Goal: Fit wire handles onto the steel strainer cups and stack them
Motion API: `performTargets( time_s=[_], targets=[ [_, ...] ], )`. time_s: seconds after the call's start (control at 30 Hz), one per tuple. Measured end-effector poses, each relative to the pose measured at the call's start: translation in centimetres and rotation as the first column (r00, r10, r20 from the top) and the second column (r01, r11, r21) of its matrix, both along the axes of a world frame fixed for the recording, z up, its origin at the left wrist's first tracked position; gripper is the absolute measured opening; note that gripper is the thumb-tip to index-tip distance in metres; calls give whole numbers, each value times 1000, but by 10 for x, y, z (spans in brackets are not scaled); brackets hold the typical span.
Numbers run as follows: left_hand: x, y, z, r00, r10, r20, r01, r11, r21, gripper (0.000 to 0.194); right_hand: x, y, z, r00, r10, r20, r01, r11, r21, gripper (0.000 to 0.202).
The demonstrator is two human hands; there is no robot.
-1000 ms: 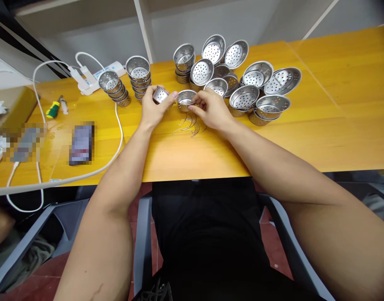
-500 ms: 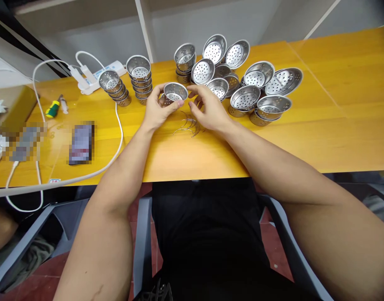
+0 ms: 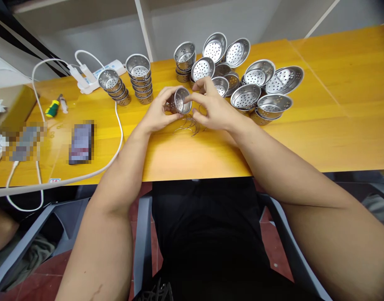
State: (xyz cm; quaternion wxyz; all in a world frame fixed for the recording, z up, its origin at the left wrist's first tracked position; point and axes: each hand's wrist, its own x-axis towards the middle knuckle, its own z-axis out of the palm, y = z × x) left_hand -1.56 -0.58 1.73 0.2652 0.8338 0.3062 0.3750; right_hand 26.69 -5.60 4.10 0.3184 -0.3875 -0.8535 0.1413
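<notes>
A small perforated metal cup (image 3: 182, 101) is tilted on its side, its opening turned toward my right hand. My left hand (image 3: 159, 112) grips it from the left, thumb along its lower side. My right hand (image 3: 212, 106) is at the cup's mouth with its fingers apart, the index finger reaching to the opening. Whether that finger touches the inside is hard to tell. Thin curved wires (image 3: 191, 125) lie on the table just below the cup. A thin wire also shows near my right fingers; whether they hold it cannot be made out.
Two stacks of perforated cups (image 3: 138, 69) stand at the back left, and several more (image 3: 246, 97) at the back right. Left are a white power strip (image 3: 91, 83), a white cable (image 3: 118, 146), a green-yellow screwdriver (image 3: 52, 109) and a phone (image 3: 81, 143). A person's arm shows far left.
The cup has been tipped from upright onto its side, its opening now facing right. My right index finger has moved to its mouth.
</notes>
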Motion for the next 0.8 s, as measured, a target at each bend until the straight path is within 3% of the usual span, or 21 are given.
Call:
performTargets(
  time_s=[0.1,0.2,0.33,0.53,0.8],
  targets=[
    [1,-8,7,1000,-24,-3,24,998,-55,110,1,-3,4,999,46,28,-45,999,-16,36],
    [3,-11,9,999,-6,-32,5,1000,-22,107,2,-4,5,997,60,37,-59,998,-29,32],
    [5,-10,13,996,12,-89,-10,1000,22,106,6,-6,11,1000,25,-10,-26,998,-60,42],
    [6,-11,20,998,5,-55,-5,1000,0,109,4,-6,16,998,21,-61,-26,996,-90,58],
    [9,-13,21,997,-32,-63,32,999,-12,105,7,-4,16,998,23,-55,-28,995,-94,64]
  ],
)
